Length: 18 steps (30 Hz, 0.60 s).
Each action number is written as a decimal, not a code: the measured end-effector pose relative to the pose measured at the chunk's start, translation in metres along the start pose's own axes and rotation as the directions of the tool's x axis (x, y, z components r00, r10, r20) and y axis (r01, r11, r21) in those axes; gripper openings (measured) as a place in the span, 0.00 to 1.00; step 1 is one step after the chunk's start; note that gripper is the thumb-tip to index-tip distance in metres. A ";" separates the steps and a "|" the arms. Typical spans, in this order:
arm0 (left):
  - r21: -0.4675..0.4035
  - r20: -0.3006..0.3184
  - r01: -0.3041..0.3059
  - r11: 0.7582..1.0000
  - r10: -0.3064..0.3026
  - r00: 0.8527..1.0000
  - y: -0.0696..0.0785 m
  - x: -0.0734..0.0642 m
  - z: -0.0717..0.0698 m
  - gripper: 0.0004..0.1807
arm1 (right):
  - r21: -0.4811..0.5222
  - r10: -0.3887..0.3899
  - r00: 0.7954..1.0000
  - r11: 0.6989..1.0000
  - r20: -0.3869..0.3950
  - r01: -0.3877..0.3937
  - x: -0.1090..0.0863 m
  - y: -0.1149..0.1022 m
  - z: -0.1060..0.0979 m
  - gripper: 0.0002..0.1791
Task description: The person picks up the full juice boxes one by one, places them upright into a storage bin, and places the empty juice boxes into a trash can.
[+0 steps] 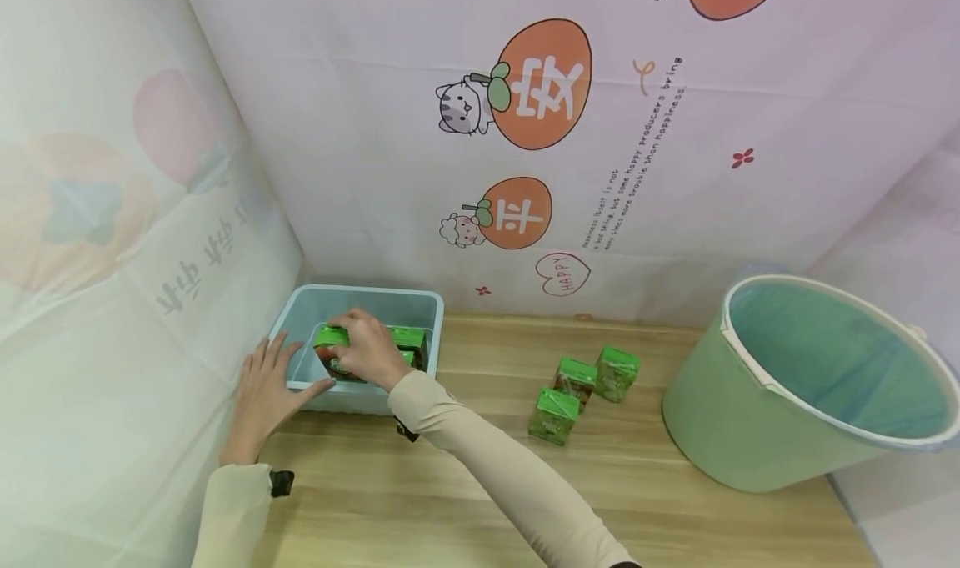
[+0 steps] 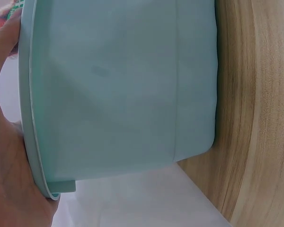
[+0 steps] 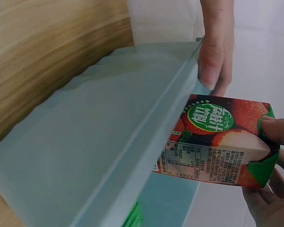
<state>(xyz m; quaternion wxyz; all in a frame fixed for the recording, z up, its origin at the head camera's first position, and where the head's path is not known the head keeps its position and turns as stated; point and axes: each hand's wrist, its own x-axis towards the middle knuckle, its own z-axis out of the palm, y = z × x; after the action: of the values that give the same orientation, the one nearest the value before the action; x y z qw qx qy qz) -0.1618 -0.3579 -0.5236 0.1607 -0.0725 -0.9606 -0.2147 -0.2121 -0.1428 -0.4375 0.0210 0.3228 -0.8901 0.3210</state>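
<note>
My right hand (image 1: 366, 353) reaches into a light blue plastic bin (image 1: 352, 399) and pinches a litchi juice carton (image 3: 210, 142) by its green end. In the right wrist view the carton's lower part is hidden behind the bin's wall. Farther right inside the bin are more green-topped cartons (image 1: 408, 337), partly covered by the right hand. My left hand (image 1: 264, 394) rests with spread fingers on the bin's front left corner. Its thumb lies across the front rim, as the left wrist view also shows.
On the wooden table (image 1: 450, 501), three green-topped juice cartons (image 1: 553, 418) stand close together right of the bin. A large pale green bucket (image 1: 738, 418) stands at the far right. Printed white cloth (image 1: 360, 176) hangs behind and along the left side.
</note>
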 end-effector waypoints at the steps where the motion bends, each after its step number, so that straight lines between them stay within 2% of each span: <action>1: 0.001 0.000 0.001 1.000 -0.001 1.000 -0.001 0.001 0.000 0.53 | -0.001 -0.001 1.000 1.000 0.001 0.001 0.001 0.000 0.001 0.23; 18: 0.004 0.001 0.005 1.000 -0.005 1.000 -0.002 0.000 0.000 0.54 | -0.026 0.038 0.999 0.999 0.025 -0.038 0.000 0.018 0.037 0.22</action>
<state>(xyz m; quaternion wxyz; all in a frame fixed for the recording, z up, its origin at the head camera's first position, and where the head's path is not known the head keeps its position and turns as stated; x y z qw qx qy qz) -0.1626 -0.3599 -0.5242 0.1597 -0.0700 -0.9614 -0.2129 -0.2167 -0.1536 -0.4769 0.0079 0.3096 -0.9003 0.3057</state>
